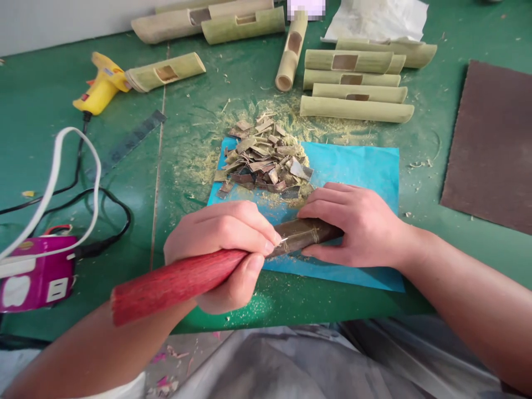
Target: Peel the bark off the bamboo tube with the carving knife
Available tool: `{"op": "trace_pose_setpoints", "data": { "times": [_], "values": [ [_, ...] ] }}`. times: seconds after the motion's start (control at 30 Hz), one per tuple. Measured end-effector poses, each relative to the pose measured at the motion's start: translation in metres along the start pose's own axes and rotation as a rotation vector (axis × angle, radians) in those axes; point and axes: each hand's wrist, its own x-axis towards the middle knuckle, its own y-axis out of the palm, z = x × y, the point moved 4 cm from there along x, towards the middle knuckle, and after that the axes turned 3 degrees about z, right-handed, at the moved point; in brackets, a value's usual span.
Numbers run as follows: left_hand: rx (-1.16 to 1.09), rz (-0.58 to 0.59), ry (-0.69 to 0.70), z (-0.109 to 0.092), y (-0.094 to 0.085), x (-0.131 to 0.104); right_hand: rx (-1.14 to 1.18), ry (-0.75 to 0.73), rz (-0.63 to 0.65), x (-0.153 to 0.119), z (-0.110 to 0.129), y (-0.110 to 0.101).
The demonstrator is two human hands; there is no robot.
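Wrapped around a carving knife with a thick red wooden handle (178,285) is my left hand (220,244), its fingers close to the short metal tip. That tip meets a dark brown bamboo piece (300,235) marked with pale scratched lines. My right hand (353,221) grips the bamboo piece at its right end, covering that part. Under both lies a blue sheet (353,163), and just beyond my fingers a heap of dark bamboo chips (266,158) rests partly on it amid sawdust.
Several cut bamboo tubes (357,108) lie at the back right. A yellow glue gun (102,86) touches another tube (166,72) at the left. A purple box (39,282) with cables sits front left. A brown rough sheet (490,144) lies right; white paper (376,19) is behind.
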Motion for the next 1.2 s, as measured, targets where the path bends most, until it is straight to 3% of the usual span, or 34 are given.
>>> {"op": "trace_pose_setpoints", "data": {
  "times": [0.1, 0.23, 0.43, 0.63, 0.87, 1.03, 1.2],
  "values": [
    [-0.032, -0.104, -0.004, 0.005, 0.0, -0.006, -0.002, 0.006, -0.001, 0.0, 0.0, 0.0],
    [-0.028, -0.153, 0.003, 0.008, 0.0, -0.009, -0.001, 0.014, -0.002, 0.0, 0.0, -0.001],
    [0.052, 0.04, 0.016, 0.001, 0.001, 0.0, -0.015, 0.007, -0.012, 0.0, 0.001, -0.001],
    [0.052, 0.111, 0.057, 0.002, 0.003, 0.005, -0.045, -0.021, -0.032, -0.002, 0.002, -0.001],
    [0.052, 0.127, 0.053, 0.003, 0.006, 0.003, -0.063, -0.022, -0.033, -0.003, 0.002, 0.0],
    [0.126, 0.152, -0.055, -0.001, 0.006, 0.007, -0.068, -0.029, -0.036, -0.003, 0.003, -0.001],
    [0.111, 0.105, -0.04, -0.005, 0.005, 0.006, -0.073, -0.045, -0.045, -0.003, 0.003, -0.001]
  ]
}}
